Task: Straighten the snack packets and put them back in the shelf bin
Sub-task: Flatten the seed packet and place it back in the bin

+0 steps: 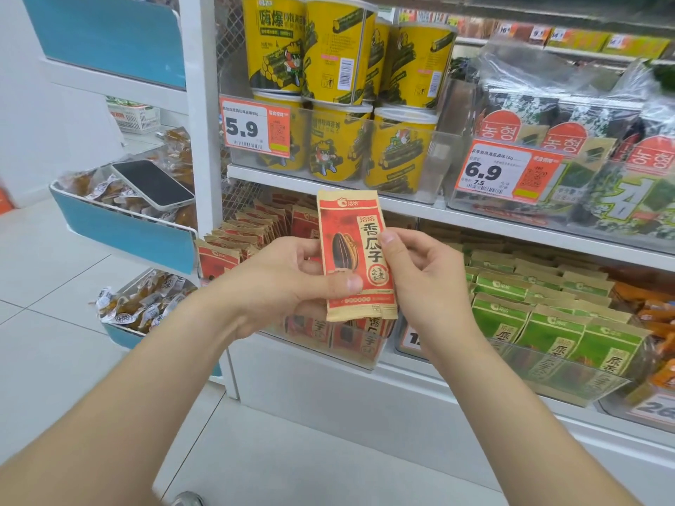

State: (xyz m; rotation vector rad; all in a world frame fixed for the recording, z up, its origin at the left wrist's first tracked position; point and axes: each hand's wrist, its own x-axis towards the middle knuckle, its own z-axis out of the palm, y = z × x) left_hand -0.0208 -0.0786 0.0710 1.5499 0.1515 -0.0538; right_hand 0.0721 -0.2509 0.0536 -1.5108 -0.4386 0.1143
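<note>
I hold a red and tan sunflower-seed packet [352, 250] upright in front of the shelf, with at least one more packet stacked behind it. My left hand [292, 283] grips the stack from the left, thumb across the lower front. My right hand [420, 275] pinches its right edge, thumb on the front. Behind and below the hands is a clear shelf bin [350, 354] with rows of the same red packets [252, 228] standing in it.
Green packets [544, 315] fill the bin to the right. Yellow seaweed tubs [339, 52] and seaweed packs [584, 140] sit on the shelf above. At the left, blue-fronted bins hold wrapped snacks, and a phone [153, 184] lies on one. Below is white tiled floor.
</note>
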